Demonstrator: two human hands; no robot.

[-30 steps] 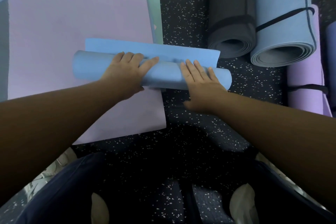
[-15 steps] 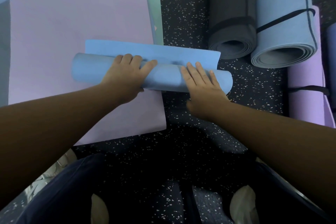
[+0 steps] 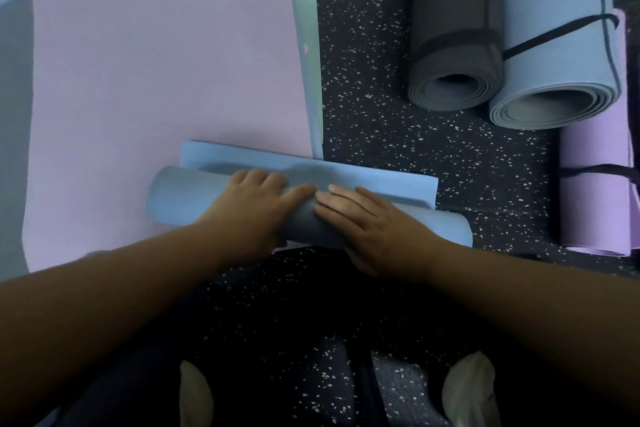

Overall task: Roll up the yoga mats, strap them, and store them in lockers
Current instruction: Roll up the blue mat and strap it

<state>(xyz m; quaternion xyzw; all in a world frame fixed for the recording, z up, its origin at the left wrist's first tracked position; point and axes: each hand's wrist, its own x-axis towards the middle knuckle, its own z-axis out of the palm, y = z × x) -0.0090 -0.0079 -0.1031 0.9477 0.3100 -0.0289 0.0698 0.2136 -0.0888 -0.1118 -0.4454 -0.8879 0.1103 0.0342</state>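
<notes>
The blue yoga mat (image 3: 194, 199) lies crosswise on the speckled rubber floor (image 3: 374, 121), almost wholly rolled, its left part resting on the flat lilac mat (image 3: 156, 55) and its right end out over bare floor. Only a short flap (image 3: 363, 175) is left unrolled, lying flat just beyond the roll. The left hand (image 3: 252, 208) sits on top of the roll near its middle with the fingers bent over the far side and the thumb stretched along the crest toward the other hand; it looks to be pressing and cupping the roll rather than pinching it. The right hand (image 3: 370, 222) lies flat on the roll just beside it, fingers straight and close together, palm pressing down. The step in hand is the last turn of the rolling, judging by how little mat remains loose. The next move calls for pushing the roll forward over that flap with even pressure from both palms, so the ends stay level (the right end already sits a little nearer the person than the left, so the roll may be coning), then holding it tight while a strap goes round. No loose strap is visible within reach. To the right lie finished rolls: a grey rolled mat (image 3: 453, 55) and a light blue rolled mat (image 3: 554, 55) side by side, touching, and a purple rolled mat (image 3: 595, 198) nearer, each with a dark strap (image 3: 554, 33) round it. A green mat edge (image 3: 306, 28) shows beside the lilac one. No lockers are in sight.
</notes>
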